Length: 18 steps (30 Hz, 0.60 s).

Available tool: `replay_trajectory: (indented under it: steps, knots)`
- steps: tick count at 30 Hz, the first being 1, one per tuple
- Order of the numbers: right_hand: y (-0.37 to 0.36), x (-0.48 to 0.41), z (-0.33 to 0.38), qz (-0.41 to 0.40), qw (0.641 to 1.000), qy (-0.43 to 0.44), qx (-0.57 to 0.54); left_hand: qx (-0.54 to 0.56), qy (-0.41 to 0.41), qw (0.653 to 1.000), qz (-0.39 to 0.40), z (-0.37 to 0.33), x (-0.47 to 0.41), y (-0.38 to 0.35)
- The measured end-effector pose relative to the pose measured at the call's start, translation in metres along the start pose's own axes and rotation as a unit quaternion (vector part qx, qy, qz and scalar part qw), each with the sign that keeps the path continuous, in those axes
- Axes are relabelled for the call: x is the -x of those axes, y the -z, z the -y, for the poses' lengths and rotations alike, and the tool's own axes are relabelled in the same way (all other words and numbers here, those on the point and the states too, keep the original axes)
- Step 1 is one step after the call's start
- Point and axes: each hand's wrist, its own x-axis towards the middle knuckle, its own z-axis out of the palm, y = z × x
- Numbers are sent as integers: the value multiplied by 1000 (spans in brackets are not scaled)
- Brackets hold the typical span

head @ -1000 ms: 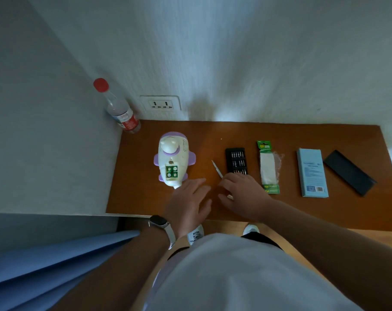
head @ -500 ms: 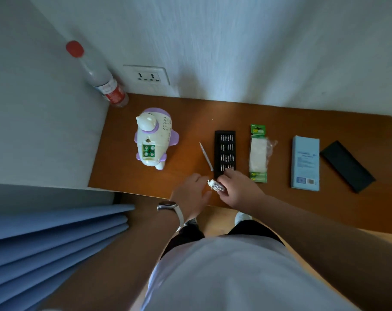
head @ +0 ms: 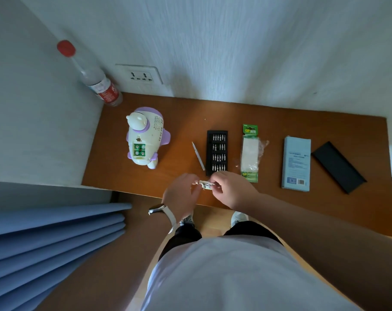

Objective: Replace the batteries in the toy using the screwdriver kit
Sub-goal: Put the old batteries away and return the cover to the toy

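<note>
A white and purple toy (head: 145, 138) lies on the brown desk (head: 325, 209) with its battery bay open and green batteries (head: 139, 149) showing inside. To its right lie a thin silver screwdriver (head: 198, 156) and the black bit tray (head: 217, 152). Near the desk's front edge, my left hand (head: 182, 194) and my right hand (head: 232, 189) both pinch a small white piece (head: 205, 184), probably the battery cover. A green battery pack (head: 250, 153), torn open, lies right of the tray.
A pale blue box (head: 296, 163) and a black lid (head: 338, 167) lie at the right. A clear bottle with a red cap (head: 94, 79) stands in the back left corner by a wall socket (head: 141, 75). Blue curtain folds (head: 56, 239) hang at the lower left.
Both hands left the desk surface and lifted the small white piece between them. The camera view shifted, so the desk items appear farther left and lower.
</note>
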Motion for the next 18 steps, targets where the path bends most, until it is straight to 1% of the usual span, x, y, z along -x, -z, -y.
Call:
replay_trajectory:
  steps: [4, 6, 9, 11, 14, 16, 18]
  knots:
    - [17, 0, 13, -22, 998, 1, -53, 32, -16, 998, -44, -8, 3, 19]
    - [31, -4, 25, -25, 994, -16, -101, 45, -30, 996, -74, -10, 3, 32]
    - [53, -15, 45, -12, 982, -73, -173, 74, -38, 991, -108, -11, 3, 52]
    - [65, -23, 59, -3, 975, -106, -198, 89, -46, 987, -129, -11, 4, 65]
    - [77, -32, 80, 11, 971, -113, -209, 109, -58, 979, -160, -11, 7, 82]
    - [82, -38, 93, 33, 964, -110, -239, 120, -65, 975, -175, -12, 10, 93]
    - [83, -43, 106, 56, 957, -109, -264, 132, -88, 966, -202, -10, 10, 102]
